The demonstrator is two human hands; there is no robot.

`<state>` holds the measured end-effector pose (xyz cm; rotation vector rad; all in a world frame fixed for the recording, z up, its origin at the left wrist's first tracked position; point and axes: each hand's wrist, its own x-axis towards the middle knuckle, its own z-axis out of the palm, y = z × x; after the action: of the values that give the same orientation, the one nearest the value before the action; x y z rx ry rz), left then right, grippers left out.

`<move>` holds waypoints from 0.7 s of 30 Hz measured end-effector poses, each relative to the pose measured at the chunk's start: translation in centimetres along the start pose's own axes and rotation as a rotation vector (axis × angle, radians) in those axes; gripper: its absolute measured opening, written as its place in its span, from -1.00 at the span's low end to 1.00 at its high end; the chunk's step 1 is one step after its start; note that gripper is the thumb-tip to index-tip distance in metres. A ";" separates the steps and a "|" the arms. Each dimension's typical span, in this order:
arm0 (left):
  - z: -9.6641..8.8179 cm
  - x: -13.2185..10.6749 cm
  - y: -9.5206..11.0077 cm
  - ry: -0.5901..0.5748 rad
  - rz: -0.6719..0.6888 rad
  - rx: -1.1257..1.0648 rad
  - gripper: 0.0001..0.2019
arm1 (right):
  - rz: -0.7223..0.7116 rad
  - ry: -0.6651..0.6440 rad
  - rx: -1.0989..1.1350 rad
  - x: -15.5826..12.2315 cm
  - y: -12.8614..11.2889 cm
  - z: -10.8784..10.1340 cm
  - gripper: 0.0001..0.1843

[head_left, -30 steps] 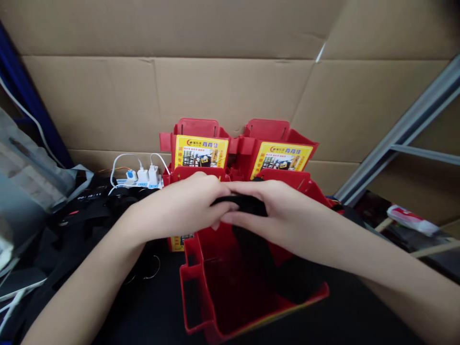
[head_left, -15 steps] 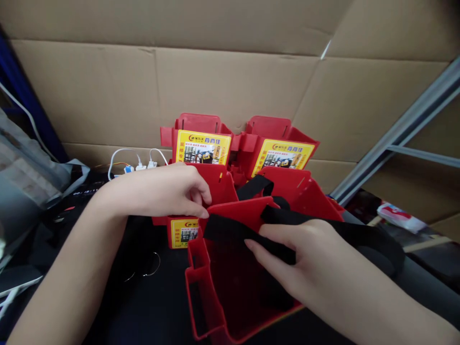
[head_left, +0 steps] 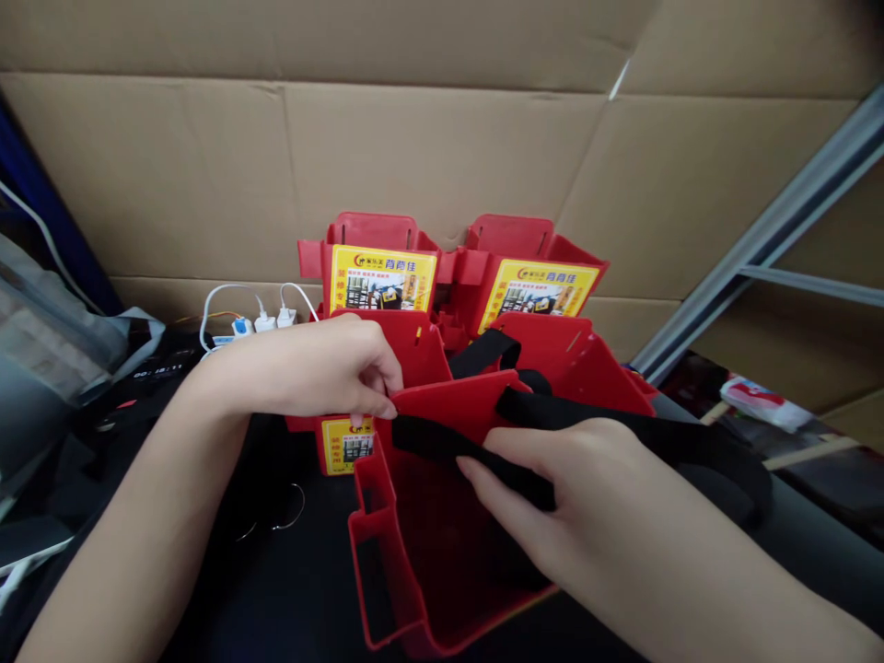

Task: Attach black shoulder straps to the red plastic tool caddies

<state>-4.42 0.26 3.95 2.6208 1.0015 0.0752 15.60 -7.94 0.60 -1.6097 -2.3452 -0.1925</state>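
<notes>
A red plastic bin [head_left: 387,589] lies open toward me on the dark table. A black webbing strap [head_left: 442,440] runs across its mouth and loops off to the right. My left hand [head_left: 310,368] pinches the strap's left end at the bin's upper edge, fingers closed. My right hand [head_left: 552,497] lies over the strap, thumb and fingers pressed on it, over the bin's opening.
Behind stand two more red bins with yellow labels [head_left: 383,276] [head_left: 539,285], and another [head_left: 573,354] holds a strap loop. White chargers and cables [head_left: 259,322] sit at left, two metal rings [head_left: 286,511] nearby. Cardboard walls [head_left: 442,157] close the back; a metal rail [head_left: 760,249] at right.
A second ago both hands met on the bunched strap above the bin. Since then they have drawn apart and the strap is stretched out across the bin's mouth; little moved in the last half second.
</notes>
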 end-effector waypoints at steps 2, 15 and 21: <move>0.0 0.0 0.0 -0.004 -0.010 0.011 -0.84 | 0.026 -0.005 -0.009 0.1 -0.1 0.0 -0.74; 1.6 0.5 1.0 0.146 -0.016 0.263 -0.89 | -0.079 -0.021 0.039 0.7 0.3 0.0 -0.77; 2.1 0.4 0.9 0.170 -0.021 0.293 -0.90 | -0.070 -0.129 0.100 3.0 -0.3 0.8 -0.80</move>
<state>-3.17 -0.73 2.22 2.9081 1.1753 0.1590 14.14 -5.16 0.82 -1.5369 -2.4668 0.0153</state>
